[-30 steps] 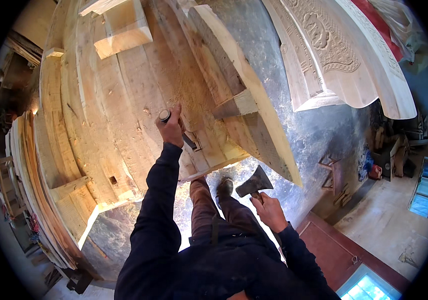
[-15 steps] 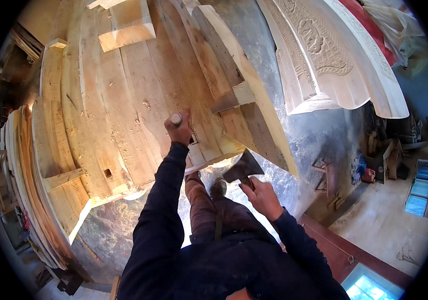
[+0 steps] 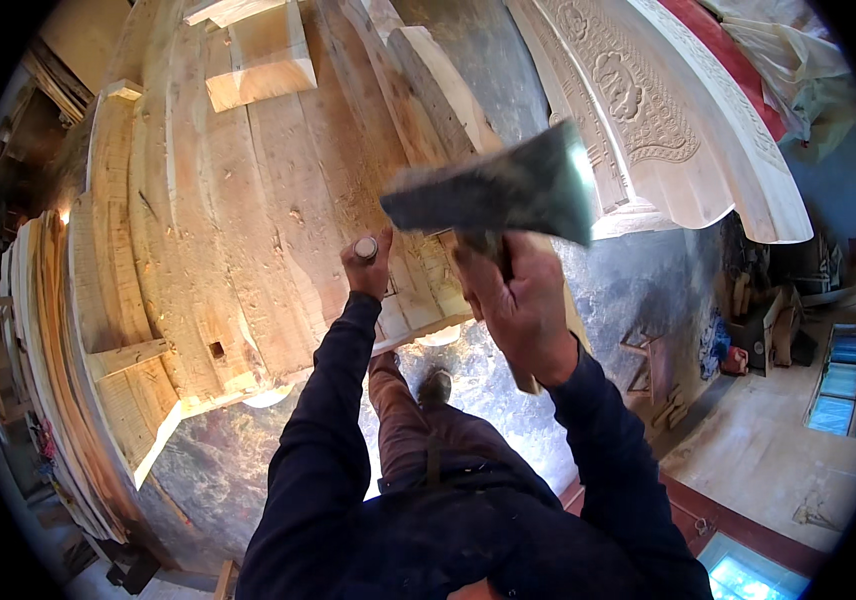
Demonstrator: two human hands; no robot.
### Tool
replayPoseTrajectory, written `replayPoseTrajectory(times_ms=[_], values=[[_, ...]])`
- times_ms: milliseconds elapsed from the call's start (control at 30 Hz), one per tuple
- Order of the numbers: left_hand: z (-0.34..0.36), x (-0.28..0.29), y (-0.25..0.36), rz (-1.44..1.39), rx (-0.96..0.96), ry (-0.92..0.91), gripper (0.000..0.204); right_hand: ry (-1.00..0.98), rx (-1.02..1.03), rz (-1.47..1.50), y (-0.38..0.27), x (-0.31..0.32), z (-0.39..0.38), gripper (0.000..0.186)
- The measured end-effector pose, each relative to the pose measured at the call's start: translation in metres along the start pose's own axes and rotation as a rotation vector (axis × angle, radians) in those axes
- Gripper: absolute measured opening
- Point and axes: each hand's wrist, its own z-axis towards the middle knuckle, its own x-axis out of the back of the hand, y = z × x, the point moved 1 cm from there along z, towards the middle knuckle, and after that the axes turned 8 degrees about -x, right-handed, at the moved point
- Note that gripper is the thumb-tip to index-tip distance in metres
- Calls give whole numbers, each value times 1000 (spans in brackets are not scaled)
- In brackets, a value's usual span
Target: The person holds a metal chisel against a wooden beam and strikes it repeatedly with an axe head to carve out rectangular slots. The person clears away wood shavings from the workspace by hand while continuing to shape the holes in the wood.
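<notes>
My left hand (image 3: pixel 366 263) grips a chisel (image 3: pixel 366 248) upright, its round butt end showing, set against the near part of a big curved timber piece (image 3: pixel 238 230). My right hand (image 3: pixel 513 300) is shut on the handle of an axe (image 3: pixel 493 195), raised close to the camera. The axe's dark metal head is blurred and hangs just right of and above the chisel's end. My dark blue sleeves come in from the lower edge, and my foot (image 3: pixel 435 385) shows below between them.
A carved pale wooden arch (image 3: pixel 668 120) leans at the upper right. A wooden block (image 3: pixel 258 55) sits on the timber at the top. Stacked curved boards (image 3: pixel 58 400) stand at the left. Grey concrete floor (image 3: pixel 638 290) lies underneath, with small wooden items (image 3: pixel 758 340) at the right.
My right hand has swung the axe from low beside my leg up high, close to the camera, above the chisel. My left hand has kept the chisel on the timber.
</notes>
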Motion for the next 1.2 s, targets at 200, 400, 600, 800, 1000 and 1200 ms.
replayPoseTrajectory(times_ms=[200,400,600,800,1000,1200], values=[[8,5,-27,-73,37,1,22,80,323,38,-10,-48,38,20],[12,-8,12,15,-183,-78,11,-158,224,-571,79,-60,70,30],[8,9,-4,-1,111,-92,42,-26,90,207,-55,-32,70,29],[2,4,3,80,-124,-135,13,-176,51,-536,82,-79,48,29],[-72,25,44,276,-208,-348,20,-159,-88,-306,95,-31,-17,25],[34,-3,2,-2,253,42,37,-279,-23,-693,158,16,-85,27]])
